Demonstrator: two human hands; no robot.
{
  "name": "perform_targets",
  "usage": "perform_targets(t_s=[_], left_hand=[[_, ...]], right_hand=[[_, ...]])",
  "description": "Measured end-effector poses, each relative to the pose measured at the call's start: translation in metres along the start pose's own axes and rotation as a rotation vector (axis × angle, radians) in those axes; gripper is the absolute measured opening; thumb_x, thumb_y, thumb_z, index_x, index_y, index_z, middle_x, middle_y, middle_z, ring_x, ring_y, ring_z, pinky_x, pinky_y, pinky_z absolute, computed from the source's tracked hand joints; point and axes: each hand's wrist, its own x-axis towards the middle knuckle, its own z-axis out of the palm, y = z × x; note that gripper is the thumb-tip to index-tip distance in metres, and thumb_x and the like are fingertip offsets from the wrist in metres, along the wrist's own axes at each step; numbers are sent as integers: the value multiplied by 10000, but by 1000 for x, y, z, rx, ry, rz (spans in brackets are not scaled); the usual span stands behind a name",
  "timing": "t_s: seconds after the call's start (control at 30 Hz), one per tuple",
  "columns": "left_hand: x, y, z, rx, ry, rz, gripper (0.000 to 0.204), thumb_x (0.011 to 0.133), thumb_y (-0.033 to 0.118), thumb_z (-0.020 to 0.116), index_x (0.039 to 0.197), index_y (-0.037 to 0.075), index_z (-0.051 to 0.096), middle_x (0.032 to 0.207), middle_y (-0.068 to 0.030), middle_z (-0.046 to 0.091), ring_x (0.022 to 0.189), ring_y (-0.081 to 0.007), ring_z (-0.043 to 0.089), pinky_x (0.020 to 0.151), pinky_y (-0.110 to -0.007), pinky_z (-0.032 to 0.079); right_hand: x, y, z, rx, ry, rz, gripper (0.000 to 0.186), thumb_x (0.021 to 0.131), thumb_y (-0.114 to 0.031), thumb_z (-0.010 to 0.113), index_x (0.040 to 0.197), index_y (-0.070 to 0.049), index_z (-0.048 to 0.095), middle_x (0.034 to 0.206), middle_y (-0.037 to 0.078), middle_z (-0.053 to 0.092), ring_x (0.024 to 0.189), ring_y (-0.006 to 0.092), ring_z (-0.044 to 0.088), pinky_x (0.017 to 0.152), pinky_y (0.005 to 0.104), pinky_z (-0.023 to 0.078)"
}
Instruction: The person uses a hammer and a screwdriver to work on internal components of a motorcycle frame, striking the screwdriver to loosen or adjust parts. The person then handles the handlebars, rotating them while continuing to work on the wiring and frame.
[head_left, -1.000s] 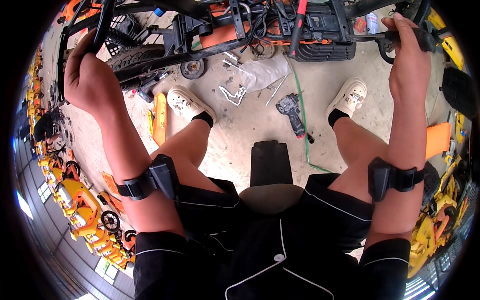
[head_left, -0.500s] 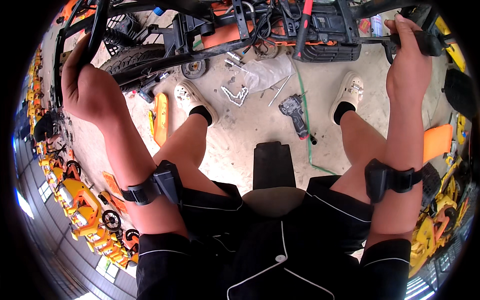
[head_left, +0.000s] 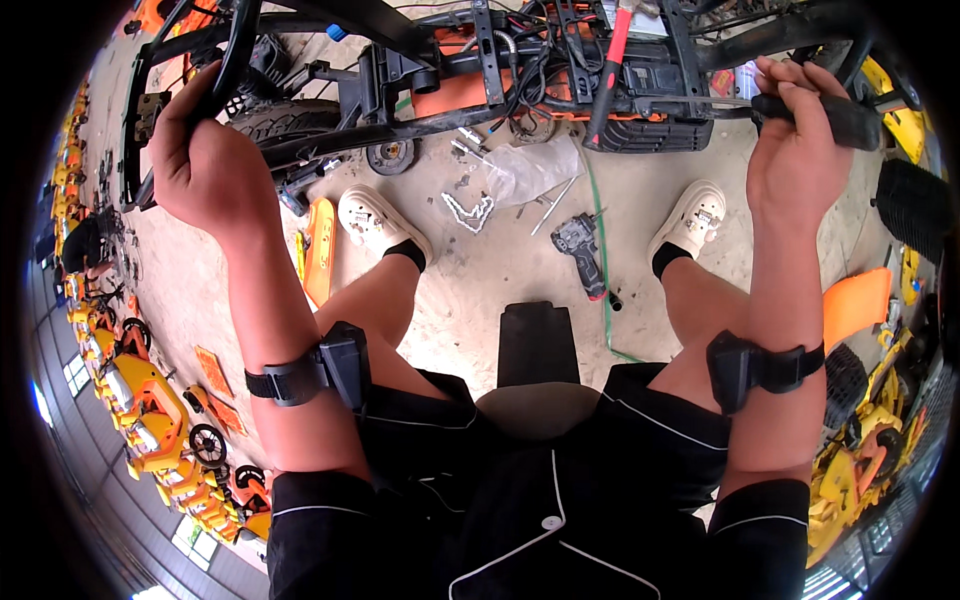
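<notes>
My left hand (head_left: 205, 150) is closed round a black tube (head_left: 235, 55) at the left of a black vehicle frame (head_left: 380, 135). On the right, my right hand (head_left: 795, 130) is wrapped round a black handle (head_left: 855, 125) with a thin metal shaft (head_left: 705, 100) reaching leftward over the frame's parts. A red-and-black handled tool (head_left: 610, 75) lies across the middle of the frame, among cables (head_left: 535, 90) and orange panels (head_left: 445, 95). A tyre (head_left: 285, 118) shows beneath the frame's left side.
A cordless power tool (head_left: 582, 250), plastic bag (head_left: 525, 170), white chain (head_left: 468, 210), wheel hub (head_left: 392, 157) and orange part (head_left: 320, 255) lie on the floor (head_left: 465, 280). Yellow vehicles (head_left: 160, 420) line both edges. Another person (head_left: 85, 240) is crouched far left.
The frame and floor items appear lower in the picture. My right hand, with the black handle, has moved left and down. My left hand remains closed on the tube.
</notes>
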Motion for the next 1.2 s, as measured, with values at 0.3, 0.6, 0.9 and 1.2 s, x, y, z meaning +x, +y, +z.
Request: perform_targets(t_s=[0.3, 0.6, 0.9, 1.2], left_hand=[[-14, -13, 10, 46, 63, 131, 378, 768, -134, 465, 1034, -6, 702, 1044, -88, 707, 965, -181, 653, 920, -288, 493], [-9, -26, 16, 296, 111, 250, 366, 722, -58, 546, 994, 102, 731, 940, -18, 666, 911, -199, 563, 895, -304, 407], [-4, -30, 17, 559, 91, 496, 390, 676, -28, 562, 995, 151, 694, 935, 57, 651, 916, -201, 538, 925, -337, 320], [-6, -32, 18, 518, 74, 461, 371, 692, 7, 596, 1024, 130, 705, 980, 50, 661, 992, -182, 533, 961, -325, 313]], right_hand=[[-7, 14, 2, -199, -139, -114, 286, 856, 98, 561, 1138, 52, 569, 954, 152, 714, 932, 215, 691, 870, 317, 533], [5, 20, 14, -298, -147, -46, 276, 869, 73, 614, 1140, 25, 617, 1020, 109, 693, 919, 177, 674, 875, 294, 525], [29, 35, 7, -203, 7, 121, 267, 879, 24, 628, 1145, 43, 628, 915, 73, 650, 733, 116, 561, 748, 265, 489], [34, 33, 5, -190, 85, 197, 262, 894, -52, 641, 1145, 23, 637, 767, 41, 600, 710, 110, 551, 661, 255, 452]])
